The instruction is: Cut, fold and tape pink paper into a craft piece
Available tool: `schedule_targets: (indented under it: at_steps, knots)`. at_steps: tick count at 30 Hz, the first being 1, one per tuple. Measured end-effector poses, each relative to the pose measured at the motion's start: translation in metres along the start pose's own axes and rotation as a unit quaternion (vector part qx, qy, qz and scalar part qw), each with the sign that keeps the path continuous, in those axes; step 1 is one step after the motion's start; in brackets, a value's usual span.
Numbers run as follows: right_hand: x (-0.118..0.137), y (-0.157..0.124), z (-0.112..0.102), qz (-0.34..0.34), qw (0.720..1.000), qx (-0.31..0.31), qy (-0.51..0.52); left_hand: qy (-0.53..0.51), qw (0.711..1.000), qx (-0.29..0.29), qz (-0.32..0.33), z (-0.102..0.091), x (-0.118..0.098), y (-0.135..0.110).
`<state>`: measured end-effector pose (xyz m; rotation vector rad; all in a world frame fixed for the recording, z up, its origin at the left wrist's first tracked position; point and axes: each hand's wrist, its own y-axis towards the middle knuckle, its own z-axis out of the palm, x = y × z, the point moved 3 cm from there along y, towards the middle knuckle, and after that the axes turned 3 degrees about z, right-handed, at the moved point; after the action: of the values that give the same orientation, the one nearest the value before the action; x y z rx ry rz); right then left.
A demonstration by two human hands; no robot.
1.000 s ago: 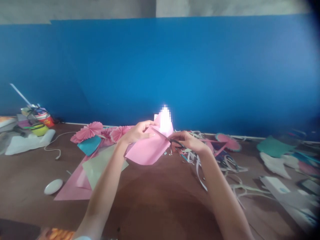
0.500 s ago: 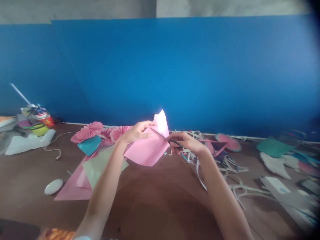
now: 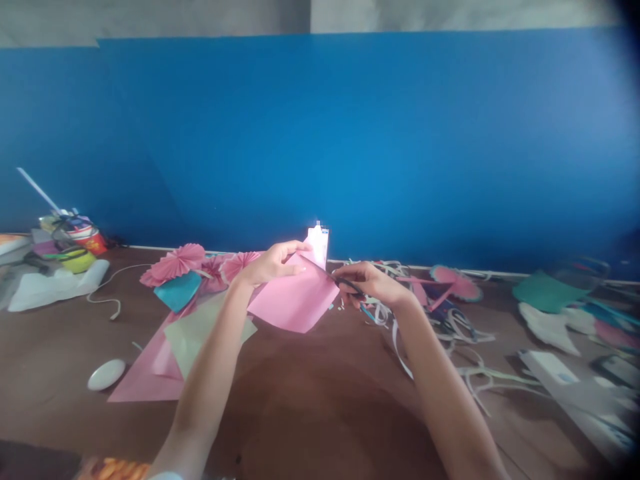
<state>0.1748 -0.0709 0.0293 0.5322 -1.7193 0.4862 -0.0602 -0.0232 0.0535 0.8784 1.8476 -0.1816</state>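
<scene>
My left hand [image 3: 274,264] pinches the upper left part of a sheet of pink paper [image 3: 295,300], its thumb lying over the sheet. The paper is held above the brown table [image 3: 320,407]. My right hand [image 3: 371,283] is closed round the handles of dark scissors [image 3: 345,283]. The blades run across the pink paper toward my left thumb. Behind the blades a bright, pale piece [image 3: 319,248] stands up from the sheet; glare hides its detail.
Pink pleated paper fans [image 3: 180,262], a teal piece [image 3: 177,291] and pale green paper [image 3: 200,333] lie left. A white oval object [image 3: 107,375] sits nearer. Tangled white strips [image 3: 475,383] and green paper [image 3: 550,293] lie right. A blue wall [image 3: 320,133] rises behind.
The bright upper part of the paper beyond the scissors now looks narrower and lower. Both hands hold nearly the same place and grip.
</scene>
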Motion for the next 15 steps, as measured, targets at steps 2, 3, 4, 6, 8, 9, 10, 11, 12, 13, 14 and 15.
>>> schedule_targets:
  at_steps: [2, 3, 4, 6, 8, 9, 10, 11, 12, 13, 14, 15]
  knots:
    - [-0.0001, 0.0001, -0.0001, -0.003, 1.000, 0.003, 0.003, 0.001, 1.000, 0.004, 0.000, 0.0000, 0.0003, -0.0002]
    - [-0.0001, 0.0001, 0.0000, -0.002, 1.000, 0.005, 0.005, 0.001, 1.000, 0.006, 0.002, 0.0001, 0.0004, -0.0003]
    - [0.0000, 0.0001, 0.0000, -0.002, 1.000, 0.005, 0.006, 0.002, 1.000, 0.007, 0.004, 0.0003, 0.0004, -0.0005]
    - [0.0002, -0.0002, -0.0002, -0.001, 1.000, 0.004, 0.005, 0.001, 1.000, 0.008, 0.006, 0.0004, 0.0006, -0.0008]
    - [0.0002, -0.0008, -0.0006, 0.001, 1.000, 0.006, 0.000, -0.009, 1.000, 0.007, 0.001, 0.0006, 0.0008, -0.0011]
    - [0.0003, -0.0013, -0.0010, 0.001, 1.000, 0.006, -0.004, -0.017, 1.000, 0.008, -0.002, 0.0006, 0.0007, -0.0012]
    - [0.0004, -0.0019, -0.0015, 0.001, 1.000, 0.007, -0.008, -0.027, 1.000, 0.007, -0.004, 0.0006, 0.0006, -0.0013]
    - [0.0007, -0.0025, -0.0021, 0.000, 1.000, 0.007, -0.010, -0.037, 0.999, 0.006, -0.006, 0.0006, 0.0004, -0.0014]
    - [0.0010, -0.0033, -0.0028, -0.001, 1.000, 0.007, -0.010, -0.046, 0.999, 0.005, -0.007, 0.0005, 0.0003, -0.0014]
    - [0.0014, -0.0040, -0.0035, -0.002, 1.000, 0.006, -0.010, -0.056, 0.998, 0.005, -0.006, 0.0006, 0.0003, -0.0014]
    - [0.0017, -0.0047, -0.0042, -0.002, 1.000, 0.006, -0.011, -0.067, 0.998, 0.006, -0.006, 0.0008, 0.0006, -0.0013]
    - [0.0019, -0.0054, -0.0049, -0.002, 1.000, 0.007, -0.013, -0.078, 0.997, 0.008, -0.006, 0.0011, 0.0011, -0.0010]
